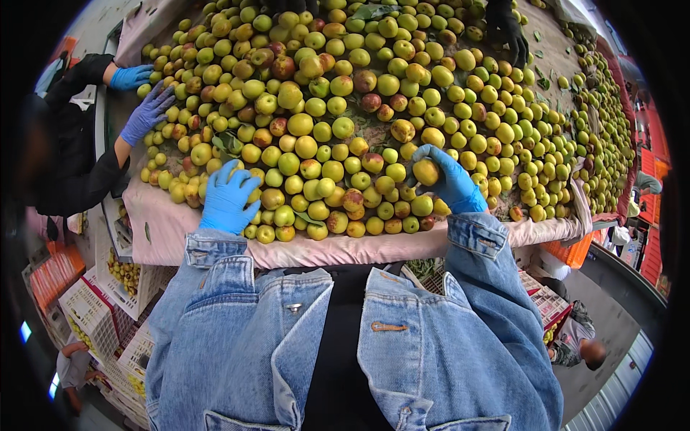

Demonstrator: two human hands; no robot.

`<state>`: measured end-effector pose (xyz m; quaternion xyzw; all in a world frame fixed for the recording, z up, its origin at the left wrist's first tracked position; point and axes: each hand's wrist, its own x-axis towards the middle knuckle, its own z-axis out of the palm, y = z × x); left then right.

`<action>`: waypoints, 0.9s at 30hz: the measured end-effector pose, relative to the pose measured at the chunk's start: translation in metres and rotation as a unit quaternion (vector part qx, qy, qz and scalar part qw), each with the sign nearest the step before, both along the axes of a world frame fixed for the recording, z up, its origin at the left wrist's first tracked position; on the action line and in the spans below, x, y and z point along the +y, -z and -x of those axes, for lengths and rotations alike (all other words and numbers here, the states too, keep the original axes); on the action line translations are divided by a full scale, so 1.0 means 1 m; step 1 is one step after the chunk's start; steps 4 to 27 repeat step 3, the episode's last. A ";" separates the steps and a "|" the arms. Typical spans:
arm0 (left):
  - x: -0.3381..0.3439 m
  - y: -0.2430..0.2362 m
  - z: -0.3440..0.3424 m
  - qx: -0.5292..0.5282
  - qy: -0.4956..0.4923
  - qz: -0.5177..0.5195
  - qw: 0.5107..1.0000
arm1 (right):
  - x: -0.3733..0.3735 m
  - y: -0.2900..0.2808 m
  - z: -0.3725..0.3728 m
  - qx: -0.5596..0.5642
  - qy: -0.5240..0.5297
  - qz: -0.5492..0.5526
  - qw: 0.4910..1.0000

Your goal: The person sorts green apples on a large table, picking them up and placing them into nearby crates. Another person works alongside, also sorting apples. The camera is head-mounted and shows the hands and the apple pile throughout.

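A broad heap of small round fruits (305, 147), which look like jujubes, green-yellow with some red-brown patches, covers the table before me. My right hand (454, 181), in a blue glove, is wrapped round one yellow-brown jujube (425, 172), held above the heap's near right part. On the near left, my left hand (227, 200), gloved in blue too, rests on the fruit with its fingers spread. I see nothing gripped in it. Both forearms wear blue denim sleeves.
Pink cloth (345, 250) pads the table's near edge. At the left, a co-worker's gloved hands, one blue (131, 77) and one purple (147, 115), touch the fruit; a black-gloved hand (507, 32) reaches in at the far side. Crates (90, 316) stand lower left; an orange crate (568, 250) stands right.
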<state>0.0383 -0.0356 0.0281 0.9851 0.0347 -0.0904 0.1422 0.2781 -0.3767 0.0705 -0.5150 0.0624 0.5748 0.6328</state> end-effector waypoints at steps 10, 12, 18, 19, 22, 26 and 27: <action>0.021 -0.003 0.017 0.040 -0.082 -0.061 0.994 | 0.007 0.026 0.029 -0.271 -0.172 0.091 0.943; 0.021 -0.003 0.017 0.040 -0.082 -0.061 0.994 | 0.007 0.026 0.029 -0.271 -0.172 0.091 0.943; 0.021 -0.003 0.017 0.040 -0.082 -0.061 0.994 | 0.007 0.026 0.029 -0.271 -0.172 0.091 0.943; 0.021 -0.003 0.017 0.040 -0.082 -0.061 0.994 | 0.007 0.026 0.029 -0.271 -0.172 0.091 0.943; 0.021 -0.003 0.017 0.040 -0.082 -0.061 0.994 | 0.007 0.026 0.029 -0.271 -0.172 0.091 0.943; 0.021 -0.003 0.017 0.040 -0.082 -0.061 0.994 | 0.007 0.026 0.029 -0.271 -0.172 0.091 0.943; 0.021 -0.003 0.017 0.040 -0.082 -0.061 0.994 | 0.007 0.026 0.029 -0.271 -0.172 0.091 0.943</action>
